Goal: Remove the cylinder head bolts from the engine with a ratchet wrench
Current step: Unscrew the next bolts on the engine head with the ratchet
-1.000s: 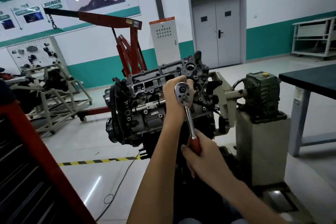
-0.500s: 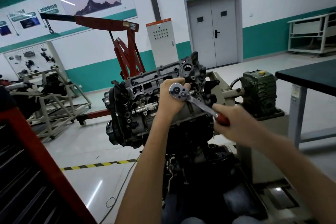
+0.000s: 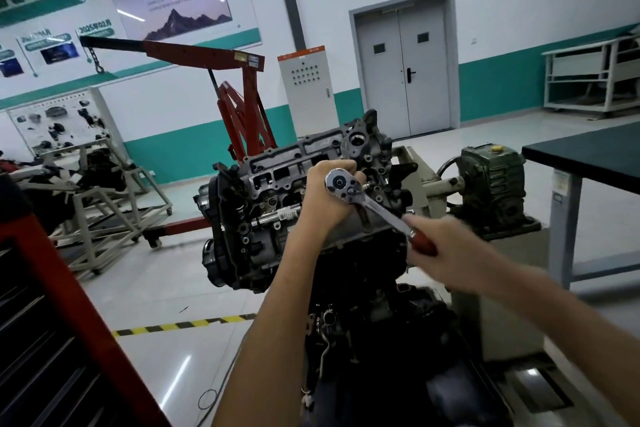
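Note:
The grey engine (image 3: 263, 204) sits tilted on a rotating stand in the middle of the view, its cylinder head facing me. A chrome ratchet wrench (image 3: 374, 204) with a red handle is set on the head, its round head toward me and the handle slanting down to the right. My left hand (image 3: 325, 198) grips the extension just behind the ratchet head. My right hand (image 3: 446, 250) grips the red handle and is blurred. The bolt under the socket is hidden by my left hand.
The stand's green gearbox (image 3: 491, 180) sits on a grey pedestal to the right. A dark-topped table (image 3: 588, 156) stands at far right. A red engine hoist (image 3: 242, 104) is behind the engine, a red tool cabinet (image 3: 52, 322) at lower left, and yellow-black floor tape (image 3: 180, 325) below.
My right hand swung the ratchet handle from pointing straight down up to the right, then slightly back down. My left hand stayed on the ratchet head.

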Motion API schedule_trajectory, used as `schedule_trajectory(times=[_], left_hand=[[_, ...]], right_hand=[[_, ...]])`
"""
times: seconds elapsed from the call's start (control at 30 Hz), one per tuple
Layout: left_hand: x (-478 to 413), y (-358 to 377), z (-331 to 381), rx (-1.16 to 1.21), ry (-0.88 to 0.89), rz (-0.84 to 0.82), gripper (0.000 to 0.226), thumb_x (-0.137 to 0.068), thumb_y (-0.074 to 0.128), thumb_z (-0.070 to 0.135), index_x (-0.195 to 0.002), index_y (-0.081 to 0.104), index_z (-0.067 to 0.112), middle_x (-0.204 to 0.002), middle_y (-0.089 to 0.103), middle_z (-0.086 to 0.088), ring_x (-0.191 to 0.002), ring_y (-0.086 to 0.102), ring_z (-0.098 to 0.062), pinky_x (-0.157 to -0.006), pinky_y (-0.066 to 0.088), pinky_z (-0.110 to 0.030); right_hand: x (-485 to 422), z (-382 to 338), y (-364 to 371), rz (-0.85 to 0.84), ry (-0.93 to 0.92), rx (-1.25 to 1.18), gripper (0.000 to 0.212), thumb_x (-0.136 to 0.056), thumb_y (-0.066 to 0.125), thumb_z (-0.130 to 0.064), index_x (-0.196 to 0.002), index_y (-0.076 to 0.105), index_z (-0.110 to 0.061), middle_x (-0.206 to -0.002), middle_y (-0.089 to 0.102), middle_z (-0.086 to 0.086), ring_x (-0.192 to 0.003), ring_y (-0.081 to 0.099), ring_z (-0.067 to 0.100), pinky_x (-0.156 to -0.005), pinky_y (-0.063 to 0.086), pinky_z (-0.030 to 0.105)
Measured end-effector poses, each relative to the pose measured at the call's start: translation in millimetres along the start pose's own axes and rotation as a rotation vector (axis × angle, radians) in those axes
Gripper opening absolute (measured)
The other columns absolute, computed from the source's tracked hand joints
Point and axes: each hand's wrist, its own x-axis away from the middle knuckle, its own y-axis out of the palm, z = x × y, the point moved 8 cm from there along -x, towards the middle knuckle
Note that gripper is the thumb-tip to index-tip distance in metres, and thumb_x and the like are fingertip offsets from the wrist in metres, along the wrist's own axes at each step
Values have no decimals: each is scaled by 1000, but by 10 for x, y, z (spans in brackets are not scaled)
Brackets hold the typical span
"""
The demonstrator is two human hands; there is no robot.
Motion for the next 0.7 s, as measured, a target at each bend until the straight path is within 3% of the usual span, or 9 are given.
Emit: schedule_trajectory(times=[0.07,0.13,0.2,0.3,0.37,0.47,0.57,0.63,0.7], left_hand=[[-16,19,17,-30,22,-62,52,-83,58,-8,-49,29,18,-51,29,0,-52,27,-15,-53,25,-27],[-5,11,4,-19,25,-44,48,-82,57,-5,-49,30,17,-50,30,-1,-54,28,-15,-54,26,-34],[30,-12,-32,18,15,24,41,-82,55,4,-50,30,10,-51,29,-4,-53,27,-16,-55,24,-33],[57,-21,-77,76,-20,139,39,-82,55,8,-52,32,-2,-53,30,-9,-53,27,-17,-54,21,-32],[49,-29,-91,89,-51,218,42,-83,57,2,-50,31,2,-51,29,-7,-52,26,-16,-53,21,-31],[43,-34,-89,67,-72,248,42,-83,57,-3,-52,31,8,-51,27,-1,-50,25,-12,-51,21,-27],[65,-22,-79,37,-54,180,40,-83,56,-1,-53,30,-3,-53,29,-7,-52,27,-15,-52,20,-28],[73,-32,-45,10,-29,111,40,-83,56,-1,-54,29,-2,-53,29,-7,-52,26,-15,-51,21,-29],[44,-43,-9,5,2,41,42,-85,57,-4,-52,30,0,-51,31,-6,-50,27,-15,-51,23,-28]], right_hand=[[-136,97,-267,-49,-42,209,14,-83,58,-8,-81,49,-18,-62,56,0,-48,54,6,-52,52,25],[-182,136,-331,-22,-45,270,16,-83,59,-10,-79,48,-20,-62,56,1,-51,56,11,-54,52,30],[-81,90,-128,23,0,114,21,-80,60,-4,-77,48,-21,-60,54,-1,-48,53,10,-50,50,27],[173,-116,388,173,129,-282,31,-80,61,-3,-70,45,-27,-52,46,-6,-40,45,5,-42,38,13],[255,-289,752,250,217,-529,28,-82,62,-7,-72,44,-26,-52,45,-7,-39,43,3,-42,39,17],[230,-462,993,346,236,-672,22,-83,59,-6,-74,46,-21,-49,43,-6,-41,40,6,-44,39,27],[203,-366,791,246,187,-535,25,-83,57,-3,-75,44,-23,-51,42,-5,-38,40,5,-40,37,22],[173,-218,470,133,99,-322,23,-82,58,-1,-75,47,-20,-50,43,-5,-37,44,7,-39,32,13],[59,-73,69,31,0,-39,14,-81,59,-3,-81,51,-15,-54,49,-5,-42,49,10,-42,38,15]])
